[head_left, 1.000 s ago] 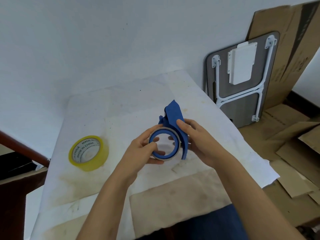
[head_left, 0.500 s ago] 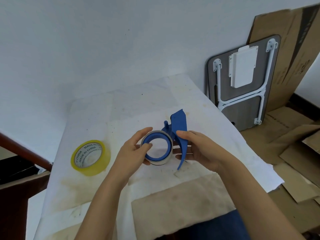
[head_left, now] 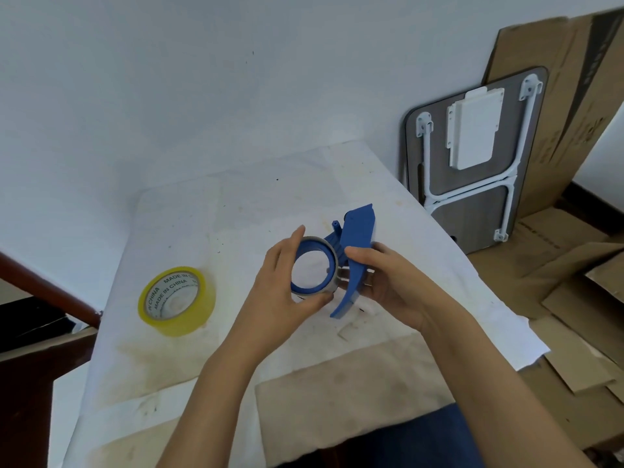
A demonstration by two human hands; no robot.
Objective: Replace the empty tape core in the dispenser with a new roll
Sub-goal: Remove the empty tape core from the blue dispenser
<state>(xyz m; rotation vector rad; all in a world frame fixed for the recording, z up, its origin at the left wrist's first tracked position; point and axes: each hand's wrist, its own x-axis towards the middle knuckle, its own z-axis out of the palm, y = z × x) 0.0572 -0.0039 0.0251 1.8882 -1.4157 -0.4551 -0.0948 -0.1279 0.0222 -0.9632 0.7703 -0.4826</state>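
Observation:
I hold a blue plastic tape dispenser (head_left: 356, 251) above the middle of the table. My right hand (head_left: 388, 285) grips its curved blue handle from the right. My left hand (head_left: 280, 288) closes around the empty grey tape core (head_left: 332, 256), which sits on the dispenser's blue round hub; thumb below, fingers above it. The core looks partly slid off the hub toward me. A new yellow tape roll (head_left: 177, 300) with "MADE IN CHINA" on its inner ring lies flat on the table to the left, apart from both hands.
The table (head_left: 236, 204) is covered in stained white paper and stands against a white wall. A folded small table (head_left: 472, 157) and cardboard sheets (head_left: 574, 96) lean at the right. Dark wooden furniture (head_left: 33, 332) stands at the left edge.
Both hands have turned the dispenser so its hub faces more to the left, and the grey core now shows further out along the hub. The yellow roll has not moved.

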